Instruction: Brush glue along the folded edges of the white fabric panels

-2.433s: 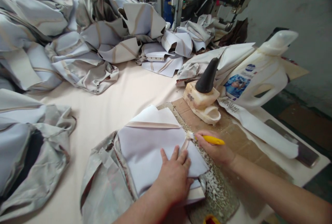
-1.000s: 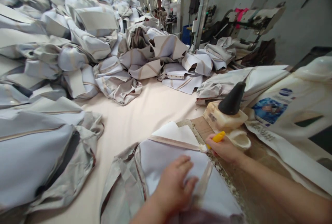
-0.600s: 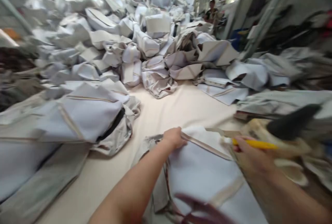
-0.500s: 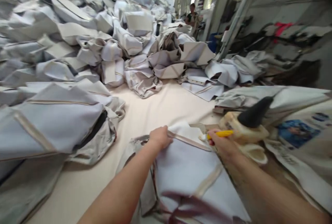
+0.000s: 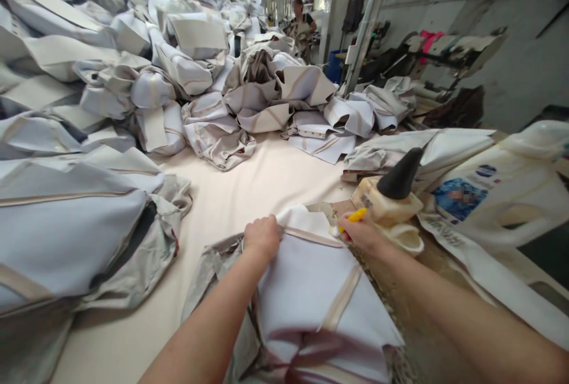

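Observation:
A pale, stiff sewn fabric piece (image 5: 306, 283) with beige tape strips lies in front of me, grey cloth bunched along its left side. My left hand (image 5: 263, 237) is closed on its upper left edge, fingertips partly hidden. My right hand (image 5: 359, 234) grips a small yellow-handled brush (image 5: 357, 215), whose whitish tip is at the piece's upper right corner. Whether the tip touches the fabric I cannot tell. Just beyond that hand stands a stained cream container (image 5: 368, 191) with a black cone (image 5: 402, 176) on it.
More sewn pieces lie at left (image 5: 66, 224), and a tall heap of them (image 5: 195, 34) rises behind the cream-covered table (image 5: 231, 185). A white jug (image 5: 502, 188) sits at right. Further back are a metal post (image 5: 368, 22) and a person (image 5: 302, 28).
My view has swung to the right, so the surroundings sit further left. The yellow handle was nearly level and now slants upward. Both hands keep their holds.

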`<state>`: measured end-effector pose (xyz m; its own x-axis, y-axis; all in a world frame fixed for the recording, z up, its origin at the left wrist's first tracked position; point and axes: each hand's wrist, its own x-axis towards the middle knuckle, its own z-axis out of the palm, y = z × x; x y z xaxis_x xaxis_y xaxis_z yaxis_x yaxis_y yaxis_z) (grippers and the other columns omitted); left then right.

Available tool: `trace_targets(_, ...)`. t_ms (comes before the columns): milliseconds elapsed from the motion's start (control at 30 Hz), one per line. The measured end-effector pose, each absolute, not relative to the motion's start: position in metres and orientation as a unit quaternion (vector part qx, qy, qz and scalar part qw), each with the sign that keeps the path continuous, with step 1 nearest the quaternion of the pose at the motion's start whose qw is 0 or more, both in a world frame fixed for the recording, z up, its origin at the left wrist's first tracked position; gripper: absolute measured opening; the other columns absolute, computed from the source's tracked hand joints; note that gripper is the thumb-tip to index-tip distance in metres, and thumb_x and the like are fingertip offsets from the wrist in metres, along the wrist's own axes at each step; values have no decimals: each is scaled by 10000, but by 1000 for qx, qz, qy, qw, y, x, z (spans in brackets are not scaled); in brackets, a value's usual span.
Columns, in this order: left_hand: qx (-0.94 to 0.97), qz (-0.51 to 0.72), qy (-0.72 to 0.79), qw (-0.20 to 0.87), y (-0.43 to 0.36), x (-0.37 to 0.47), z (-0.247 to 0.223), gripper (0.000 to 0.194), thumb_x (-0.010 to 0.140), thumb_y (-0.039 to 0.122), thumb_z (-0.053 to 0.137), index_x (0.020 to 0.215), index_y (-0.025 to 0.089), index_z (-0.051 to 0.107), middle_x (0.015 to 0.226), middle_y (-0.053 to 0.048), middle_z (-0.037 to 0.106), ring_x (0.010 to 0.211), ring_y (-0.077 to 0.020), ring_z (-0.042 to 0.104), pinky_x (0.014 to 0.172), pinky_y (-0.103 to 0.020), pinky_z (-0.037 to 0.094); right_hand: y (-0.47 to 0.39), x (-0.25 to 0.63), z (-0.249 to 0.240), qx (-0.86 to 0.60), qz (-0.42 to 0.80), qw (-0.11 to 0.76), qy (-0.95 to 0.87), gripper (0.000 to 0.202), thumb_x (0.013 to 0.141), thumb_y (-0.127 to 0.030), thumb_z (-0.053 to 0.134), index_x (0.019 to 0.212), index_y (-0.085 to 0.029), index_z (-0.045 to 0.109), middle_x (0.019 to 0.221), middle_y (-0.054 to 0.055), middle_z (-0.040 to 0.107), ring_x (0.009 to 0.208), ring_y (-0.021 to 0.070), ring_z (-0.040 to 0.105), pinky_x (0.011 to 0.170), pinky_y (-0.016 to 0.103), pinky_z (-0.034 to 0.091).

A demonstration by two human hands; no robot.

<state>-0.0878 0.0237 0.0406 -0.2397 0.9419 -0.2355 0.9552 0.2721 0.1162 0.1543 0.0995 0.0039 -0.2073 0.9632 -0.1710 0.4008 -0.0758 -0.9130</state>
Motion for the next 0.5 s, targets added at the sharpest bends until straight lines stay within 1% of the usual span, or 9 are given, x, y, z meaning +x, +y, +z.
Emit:
trace_targets(67, 594, -7, 793, 136, 23, -93, 40, 268, 725, 341, 558, 954, 203, 580, 983, -103, 646, 966, -273, 575, 810, -355, 407, 90, 170, 15, -557, 488, 298, -603, 191, 646, -325, 514, 520, -196, 453, 399, -43, 435, 358, 111, 412, 379, 228, 324)
trace_targets(167, 577, 32, 803, 148, 16, -103, 45, 220, 772, 369, 490, 899, 232, 605, 905, -65, 666, 872, -239, 601, 718, -299, 421, 81, 189, 37, -540, 538, 361, -537, 179, 666, -350, 550, 607, -185, 514, 458, -32, 476, 403, 112, 446, 407, 228, 352)
trace_targets(200, 574, 49, 803, 152, 10, -107, 49, 214, 784, 369, 469, 883, 244, 612, 882, -43, 670, 846, -224, 604, 688, -278, 418, 79, 193, 45, -529, 564, 390, -500, 185, 670, -362, 562, 634, -185, 525, 448, -37, 454, 411, 114, 448, 414, 229, 359)
trace_targets(267, 569, 82, 803, 157, -7, -120, 58, 212, 795, 361, 443, 855, 261, 620, 837, 0, 671, 805, -196, 604, 641, -247, 406, 72, 200, 55, -498, 629, 436, -408, 185, 661, -361, 595, 665, -187, 534, 399, -63, 357, 400, 114, 427, 415, 230, 362)
trace_targets(333, 558, 109, 808, 155, -30, -140, 67, 230, 804, 362, 421, 859, 267, 623, 792, 29, 665, 773, -178, 601, 618, -231, 400, 63, 205, 59, -468, 687, 450, -327, 162, 657, -330, 617, 673, -189, 539, 372, -86, 261, 386, 107, 394, 414, 224, 366)
trace_targets(400, 513, 179, 823, 164, -59, -166, 77, 251, 792, 390, 437, 882, 254, 628, 757, 41, 658, 757, -175, 597, 623, -224, 406, 54, 204, 55, -433, 730, 450, -277, 140, 681, -306, 627, 678, -192, 546, 372, -89, 231, 385, 101, 374, 407, 212, 366)
trace_targets(433, 473, 238, 829, 179, -76, -178, 82, 266, 772, 406, 465, 896, 238, 631, 746, 40, 656, 753, -179, 594, 630, -225, 412, 52, 198, 51, -418, 735, 444, -297, 142, 719, -317, 617, 693, -193, 552, 382, -84, 250, 393, 101, 381, 409, 210, 376)
trace_targets(467, 424, 307, 830, 193, -95, -187, 87, 291, 748, 416, 497, 913, 218, 633, 746, 33, 657, 755, -185, 593, 640, -229, 421, 51, 187, 46, -400, 734, 431, -340, 159, 768, -338, 598, 723, -190, 561, 408, -73, 304, 415, 103, 405, 422, 213, 397)
trace_targets(500, 373, 374, 825, 200, -117, -194, 93, 320, 726, 421, 524, 924, 195, 634, 758, 22, 661, 761, -191, 593, 654, -234, 431, 52, 169, 42, -374, 731, 412, -395, 183, 819, -360, 569, 774, -182, 572, 466, -54, 392, 456, 105, 445, 450, 222, 427)
